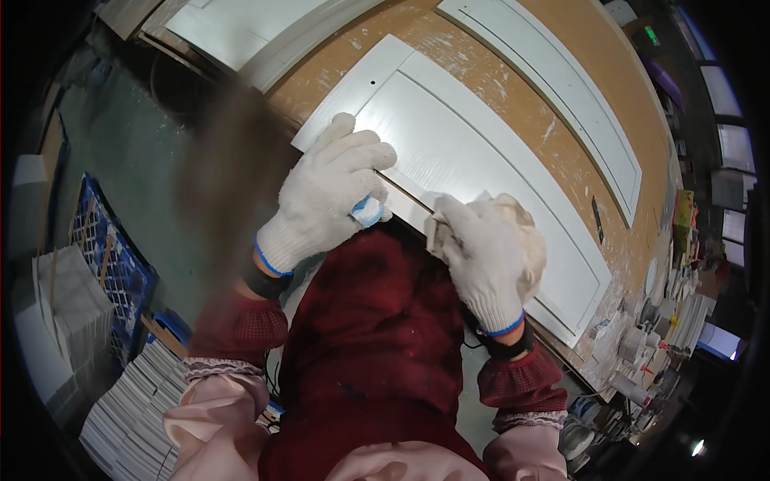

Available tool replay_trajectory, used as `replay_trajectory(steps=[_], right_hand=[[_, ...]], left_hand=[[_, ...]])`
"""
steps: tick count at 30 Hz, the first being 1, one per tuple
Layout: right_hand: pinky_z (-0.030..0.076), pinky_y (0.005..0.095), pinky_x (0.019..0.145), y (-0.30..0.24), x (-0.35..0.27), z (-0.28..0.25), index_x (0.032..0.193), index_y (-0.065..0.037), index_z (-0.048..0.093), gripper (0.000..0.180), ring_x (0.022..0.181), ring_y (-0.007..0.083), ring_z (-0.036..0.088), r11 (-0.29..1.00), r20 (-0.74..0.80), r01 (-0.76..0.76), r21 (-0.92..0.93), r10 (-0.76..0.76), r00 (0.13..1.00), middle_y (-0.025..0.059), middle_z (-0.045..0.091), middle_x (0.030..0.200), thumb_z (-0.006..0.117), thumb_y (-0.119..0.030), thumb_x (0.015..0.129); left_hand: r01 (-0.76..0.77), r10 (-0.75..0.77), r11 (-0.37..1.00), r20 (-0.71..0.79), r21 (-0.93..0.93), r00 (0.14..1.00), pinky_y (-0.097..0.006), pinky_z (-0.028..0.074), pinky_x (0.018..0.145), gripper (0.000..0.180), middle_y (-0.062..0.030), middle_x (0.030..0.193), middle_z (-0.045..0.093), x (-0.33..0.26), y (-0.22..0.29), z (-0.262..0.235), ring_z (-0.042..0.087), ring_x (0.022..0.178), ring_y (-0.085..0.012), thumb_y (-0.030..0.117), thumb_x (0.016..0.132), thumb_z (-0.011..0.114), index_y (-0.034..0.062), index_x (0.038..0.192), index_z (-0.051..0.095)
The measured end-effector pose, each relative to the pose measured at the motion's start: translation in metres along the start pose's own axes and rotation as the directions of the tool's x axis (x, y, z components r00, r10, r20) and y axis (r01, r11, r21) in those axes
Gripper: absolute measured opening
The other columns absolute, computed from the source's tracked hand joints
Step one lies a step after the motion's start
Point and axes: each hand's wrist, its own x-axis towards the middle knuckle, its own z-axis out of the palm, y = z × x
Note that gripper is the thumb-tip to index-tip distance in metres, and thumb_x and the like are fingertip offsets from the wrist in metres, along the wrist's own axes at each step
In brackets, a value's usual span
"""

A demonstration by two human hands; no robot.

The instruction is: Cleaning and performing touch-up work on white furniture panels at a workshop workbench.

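A white door panel (pixel 473 152) with a raised border lies on the brown worktable, its near edge close to my body. My left hand (pixel 321 188), in a white knitted glove, has its fingers over the near edge of this panel and its thumb at the side of it. A blue-and-white patch (pixel 367 210) shows at that thumb; whether it is wrapped on or held I cannot tell. My right hand (pixel 481 260), gloved too, is closed around a crumpled beige cloth (pixel 529 244) against the near border. Between the hands runs a thin dark line along the border.
Another narrow white panel (pixel 553 88) lies farther back on the worktable (pixel 573 172), a dark slim tool (pixel 597 219) near it. More white panels (pixel 241 32) stand at upper left. Bottles and clutter (pixel 634 385) crowd the right end. A blue crate (pixel 120 264) and stacked boards (pixel 140 409) are at left.
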Motion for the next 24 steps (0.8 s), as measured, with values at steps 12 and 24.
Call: replay_trajectory(steps=[12, 24], right_hand=[[0.046, 0.0399, 0.058, -0.011, 0.042, 0.017, 0.089, -0.009, 0.053, 0.008, 0.071, 0.0288, 0.059, 0.942, -0.077, 0.155, -0.296, -0.186, 0.98, 0.0102, 0.056, 0.078, 0.055, -0.014, 0.083], [0.046, 0.0406, 0.06, -0.018, 0.047, 0.013, 0.086, -0.011, 0.056, 0.005, 0.071, 0.0291, 0.059, 0.964, -0.032, 0.194, -0.181, -0.203, 0.979, 0.01, 0.056, 0.077, 0.058, -0.014, 0.082]], left_hand=[[-0.09, 0.089, 0.995, 0.023, 0.05, 0.996, -0.039, 0.042, 0.082, 0.025, -0.0053, 0.094, 0.06, 0.004, -0.001, 0.0, 0.055, 0.085, -0.0247, 0.009, 0.054, 0.074, 0.0114, 0.071, 0.056], [-0.089, 0.088, 0.995, 0.017, 0.049, 0.996, -0.039, 0.041, 0.078, 0.022, -0.0064, 0.092, 0.06, 0.003, -0.001, -0.001, 0.054, 0.085, -0.0258, 0.01, 0.055, 0.073, 0.009, 0.067, 0.055]])
